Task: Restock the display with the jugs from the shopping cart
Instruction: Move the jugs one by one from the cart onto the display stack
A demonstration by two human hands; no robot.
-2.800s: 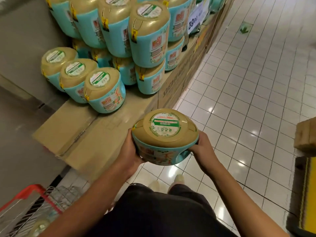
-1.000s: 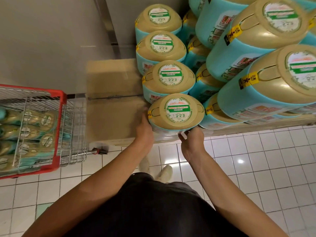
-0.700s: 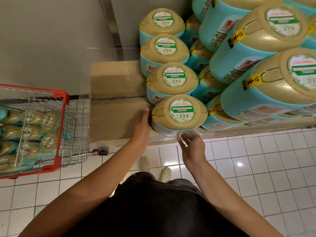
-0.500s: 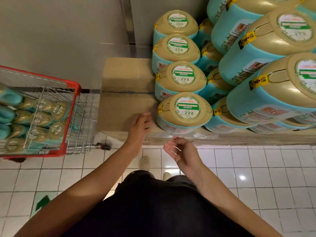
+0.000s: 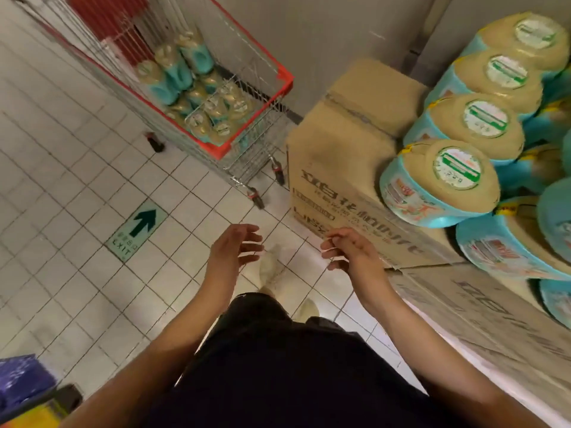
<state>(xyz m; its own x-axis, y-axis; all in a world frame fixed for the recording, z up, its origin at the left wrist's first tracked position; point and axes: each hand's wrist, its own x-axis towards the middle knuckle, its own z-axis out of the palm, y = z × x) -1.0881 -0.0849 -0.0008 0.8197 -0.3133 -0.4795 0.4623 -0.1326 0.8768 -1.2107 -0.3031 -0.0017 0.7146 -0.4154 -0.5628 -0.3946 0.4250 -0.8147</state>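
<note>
White tiled floor (image 5: pixel 77 168); left hand (image 5: pixel 233 253) and right hand (image 5: pixel 350 251) loosely spread, holding nothing.

Floor (image 5: pixel 77 168): small white square tiles, dark grout, plain grid. Green exit sticker (image 5: pixel 137 231) with a dark arrow lies flat on the tiles. Wall (image 5: pixel 324 32) behind: plain grey, smooth, with one vertical seam (image 5: pixel 428 26) at upper right. Lower left corner: blue-purple block (image 5: pixel 21 378), blurred, possibly stacked packaging. Light is dim, even, indoor.
</note>
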